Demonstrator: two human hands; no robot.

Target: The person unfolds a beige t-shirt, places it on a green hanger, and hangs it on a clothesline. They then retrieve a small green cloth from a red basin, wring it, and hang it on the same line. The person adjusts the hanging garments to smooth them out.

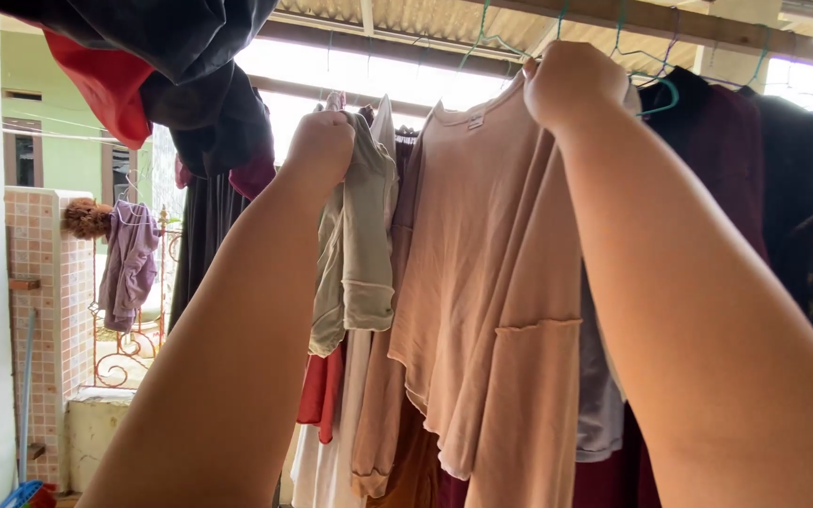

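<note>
— What is held by each hand, and where in the frame?

— The left hand (320,146), left of centre near the top, is closed in a fist on the upper edge of a pale olive-grey cloth garment with ribbed cuffs (359,245); the fingers are curled tight, and the cloth is bunched inside them. The right hand (576,83), at upper right of centre, is closed over the shoulder of a peach-pink long-sleeved knit top with a patch pocket (482,282). Its fingertips are hidden behind the cloth, so only a gripping fist can be told.

— How does the peach top lie from the fingers?

— It hangs straight down below the right hand, its long axis upright — neckline at the top of the frame, hem near the bottom. The olive garment is hung the same way beneath the left hand, just beside it and touching its left edge.

— Which hand is nearer the peach top?

— The right; the top is gripped by it. What the top hangs from cannot be made out. To the right, a teal wire hanger (662,92) and dark garments (783,207) are seen along a wooden beam (670,19).

— And elsewhere?

— A mauve cloth (129,263) is hung at middle left beside a tiled pillar (44,310).
</note>
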